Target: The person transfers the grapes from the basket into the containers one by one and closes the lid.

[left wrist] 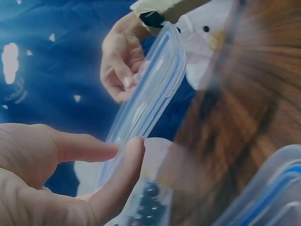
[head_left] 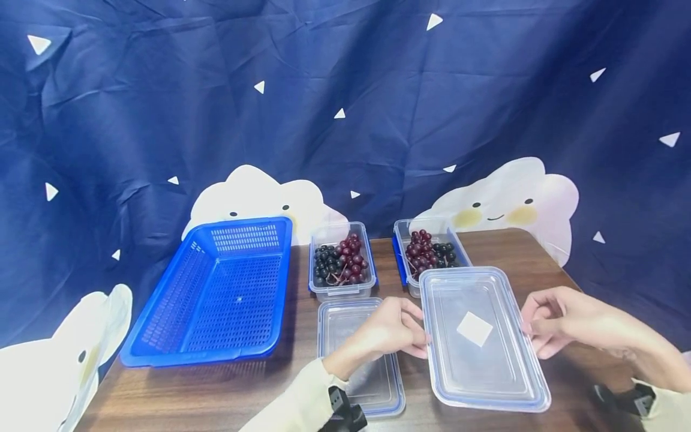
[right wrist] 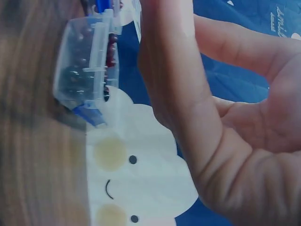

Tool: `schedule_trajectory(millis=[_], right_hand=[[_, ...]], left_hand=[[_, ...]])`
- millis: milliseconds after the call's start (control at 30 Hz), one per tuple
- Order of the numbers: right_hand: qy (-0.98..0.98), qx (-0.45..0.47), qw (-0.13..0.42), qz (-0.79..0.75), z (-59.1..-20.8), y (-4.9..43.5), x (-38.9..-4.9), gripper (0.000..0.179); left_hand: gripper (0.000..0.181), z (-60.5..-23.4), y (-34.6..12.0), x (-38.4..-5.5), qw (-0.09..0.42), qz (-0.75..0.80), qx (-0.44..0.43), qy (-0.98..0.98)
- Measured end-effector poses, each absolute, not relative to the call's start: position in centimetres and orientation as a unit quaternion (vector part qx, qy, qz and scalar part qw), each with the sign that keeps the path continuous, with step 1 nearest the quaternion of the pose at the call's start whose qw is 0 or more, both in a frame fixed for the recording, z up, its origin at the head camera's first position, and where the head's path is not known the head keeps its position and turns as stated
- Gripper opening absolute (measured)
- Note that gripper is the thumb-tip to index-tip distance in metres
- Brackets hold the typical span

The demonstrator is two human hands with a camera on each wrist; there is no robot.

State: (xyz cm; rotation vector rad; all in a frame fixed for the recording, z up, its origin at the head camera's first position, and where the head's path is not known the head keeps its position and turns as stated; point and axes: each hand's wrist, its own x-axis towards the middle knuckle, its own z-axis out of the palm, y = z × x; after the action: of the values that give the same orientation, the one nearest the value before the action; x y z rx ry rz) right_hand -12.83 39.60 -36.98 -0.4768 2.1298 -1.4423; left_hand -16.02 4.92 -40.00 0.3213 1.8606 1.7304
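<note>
A clear rectangular lid (head_left: 486,372) with a blue seal and a white square label is held up between both hands, tilted above the table. At its left edge, my left hand (head_left: 396,327) pinches the rim between thumb and fingers, as the left wrist view also shows. My right hand (head_left: 556,318) grips the opposite edge with curled fingers. Just beyond the lid stands a clear container (head_left: 459,243) of red and black grapes (head_left: 421,249), its near side partly covered by the lid. A second lid (head_left: 372,390) lies flat on the table, partly under my left forearm.
Another clear container (head_left: 345,292) with red and black grapes (head_left: 353,258) stands left of the first. A large blue basket (head_left: 205,359) occupies the left of the wooden table (head_left: 259,396). Behind hangs a dark blue curtain (head_left: 378,138) with white clouds.
</note>
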Motion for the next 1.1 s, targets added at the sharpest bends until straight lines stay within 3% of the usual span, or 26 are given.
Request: schedule_trajectory(millis=[233, 500, 600, 700, 1000, 1100], right_hand=[[0.815, -0.181, 0.183, -0.518, -35.7, 39.2, -14.8, 0.009], [0.852, -0.096, 0.074, -0.509, -34.8, 37.6, -17.7, 0.019], [0.845, -0.075, 0.04, -0.529, -34.8, 37.3, -19.3, 0.016], [0.829, -0.057, 0.024, -0.555, -35.0, 37.4, -20.9, 0.009], [0.824, -0.014, 0.002, -0.566, -36.1, 37.3, -24.1, 0.02], [0.81, -0.006, -0.003, -0.586, -36.6, 37.1, -25.0, 0.016]], left_hand=[[0.036, -37.9, 4.5, -19.1, 0.271, 0.677, 0.121, 0.674], [0.032, -35.9, 4.8, -22.9, 0.244, 0.705, 0.095, 0.659], [0.028, -35.3, 5.2, -24.3, 0.227, 0.711, 0.084, 0.66], [0.028, -35.2, 5.6, -25.8, 0.216, 0.715, 0.078, 0.66], [0.025, -36.2, 6.8, -28.9, 0.203, 0.736, 0.051, 0.644], [0.026, -36.6, 7.0, -29.5, 0.19, 0.739, 0.039, 0.645]])
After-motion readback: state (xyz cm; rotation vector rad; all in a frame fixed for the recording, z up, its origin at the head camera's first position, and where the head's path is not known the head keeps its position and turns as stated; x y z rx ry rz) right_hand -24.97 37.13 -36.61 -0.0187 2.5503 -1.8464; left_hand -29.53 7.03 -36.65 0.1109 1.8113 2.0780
